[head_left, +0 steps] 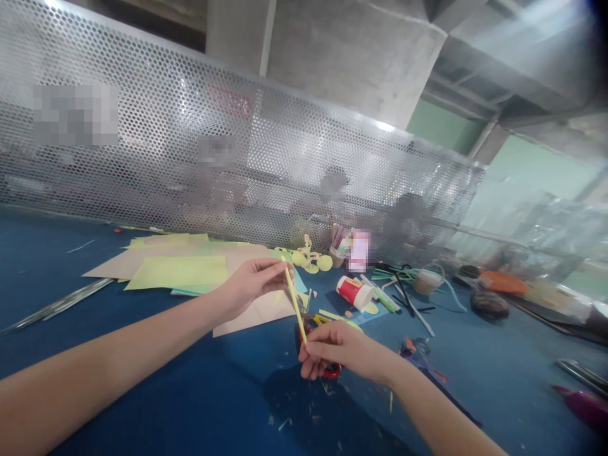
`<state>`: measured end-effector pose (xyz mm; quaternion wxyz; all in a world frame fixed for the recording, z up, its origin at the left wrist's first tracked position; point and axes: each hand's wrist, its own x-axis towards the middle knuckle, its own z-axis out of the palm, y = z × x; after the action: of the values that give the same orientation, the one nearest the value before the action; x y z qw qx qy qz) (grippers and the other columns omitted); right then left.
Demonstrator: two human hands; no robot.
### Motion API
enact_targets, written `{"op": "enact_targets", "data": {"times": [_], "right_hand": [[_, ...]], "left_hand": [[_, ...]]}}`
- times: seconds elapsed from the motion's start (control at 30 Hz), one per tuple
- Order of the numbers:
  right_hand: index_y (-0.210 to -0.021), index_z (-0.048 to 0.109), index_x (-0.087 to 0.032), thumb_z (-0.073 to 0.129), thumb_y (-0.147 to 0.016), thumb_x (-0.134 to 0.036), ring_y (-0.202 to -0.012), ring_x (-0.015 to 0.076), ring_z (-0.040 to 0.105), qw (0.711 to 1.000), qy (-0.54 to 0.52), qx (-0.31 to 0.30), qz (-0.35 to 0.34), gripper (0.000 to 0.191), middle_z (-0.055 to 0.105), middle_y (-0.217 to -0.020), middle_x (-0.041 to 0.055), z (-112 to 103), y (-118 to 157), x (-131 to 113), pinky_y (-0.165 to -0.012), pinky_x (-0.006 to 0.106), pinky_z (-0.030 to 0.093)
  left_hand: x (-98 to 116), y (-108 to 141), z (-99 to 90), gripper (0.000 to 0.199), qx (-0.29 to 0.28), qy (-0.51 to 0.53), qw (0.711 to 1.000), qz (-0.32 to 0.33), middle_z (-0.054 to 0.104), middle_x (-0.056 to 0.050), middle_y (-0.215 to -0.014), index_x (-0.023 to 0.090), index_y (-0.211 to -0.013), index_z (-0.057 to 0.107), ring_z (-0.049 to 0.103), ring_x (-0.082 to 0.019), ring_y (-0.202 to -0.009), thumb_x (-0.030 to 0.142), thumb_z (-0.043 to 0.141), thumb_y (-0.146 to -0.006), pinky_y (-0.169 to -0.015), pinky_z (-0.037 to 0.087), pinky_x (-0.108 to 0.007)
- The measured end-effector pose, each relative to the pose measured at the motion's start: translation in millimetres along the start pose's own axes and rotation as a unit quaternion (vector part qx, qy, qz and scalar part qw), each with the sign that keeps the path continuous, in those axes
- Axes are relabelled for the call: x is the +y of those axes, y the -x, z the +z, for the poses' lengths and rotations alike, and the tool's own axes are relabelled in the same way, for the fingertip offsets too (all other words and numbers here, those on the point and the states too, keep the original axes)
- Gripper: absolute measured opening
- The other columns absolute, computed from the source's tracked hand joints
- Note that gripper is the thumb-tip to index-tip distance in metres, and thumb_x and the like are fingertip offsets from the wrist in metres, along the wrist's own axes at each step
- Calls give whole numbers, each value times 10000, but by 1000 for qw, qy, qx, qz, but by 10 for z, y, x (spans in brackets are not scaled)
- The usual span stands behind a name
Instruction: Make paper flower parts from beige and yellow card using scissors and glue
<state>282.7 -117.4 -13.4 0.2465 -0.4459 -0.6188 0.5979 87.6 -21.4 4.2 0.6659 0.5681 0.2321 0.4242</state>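
Note:
A narrow yellow strip [297, 305], seemingly paper, is stretched between my two hands above the blue table. My left hand [256, 282] pinches its far end between thumb and fingers. The near end sits in the pinch of my right hand [332, 348], whose other fingers are curled. Red-handled scissors [331, 370] lie beneath and behind my right hand, partly hidden by it. Under my left hand spreads a pale pinkish sheet [259, 315], with a yellow-green sheet [178, 272] on the stack to its left.
A red-and-white bottle [354, 292] lies beyond my right hand. Yellow round cut-outs [311, 261], a phone [359, 250] and a small basket [427, 282] stand or lie farther back. Small scraps dot the blue table [199, 405]. A perforated metal screen [156, 126] borders the far edge.

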Motion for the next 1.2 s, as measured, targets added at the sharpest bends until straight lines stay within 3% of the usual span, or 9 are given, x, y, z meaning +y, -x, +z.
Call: {"op": "enact_targets", "data": {"times": [0.6,0.87,1.0,1.2], "right_hand": [[-817,605,-127,552,-799,-454,-676,112,625,1000,-9,-23,-8,332,686,-775,64,-24,-2,22,-671,254,460],[-783,563,-140,530,-812,-473,-663,105,605,999,-38,-12,-15,336,666,-758,50,5,18,-30,-663,245,448],[-778,584,-136,548,-797,-479,-694,118,611,999,-33,-13,-10,346,665,-783,59,9,15,-29,-687,265,454],[-974,600,-145,573,-794,-444,-741,131,618,997,-65,26,-38,350,662,-860,75,20,0,-13,-738,300,457]], "left_hand": [[-6,-45,-75,176,34,30,999,21,671,-25,-795,152,-820,648,611,-120,-738,306,669,-738,-807,462,-275],[-21,26,14,209,-86,33,995,-37,667,-70,-951,153,-933,661,610,-168,-909,256,662,-751,-920,420,-328],[-49,29,-2,232,-102,15,994,-31,673,-80,-942,145,-957,661,615,-167,-887,247,661,-749,-901,428,-334],[-70,48,3,218,-128,-17,991,-39,681,-93,-945,145,-921,667,616,-176,-905,275,662,-746,-873,442,-315]]}}
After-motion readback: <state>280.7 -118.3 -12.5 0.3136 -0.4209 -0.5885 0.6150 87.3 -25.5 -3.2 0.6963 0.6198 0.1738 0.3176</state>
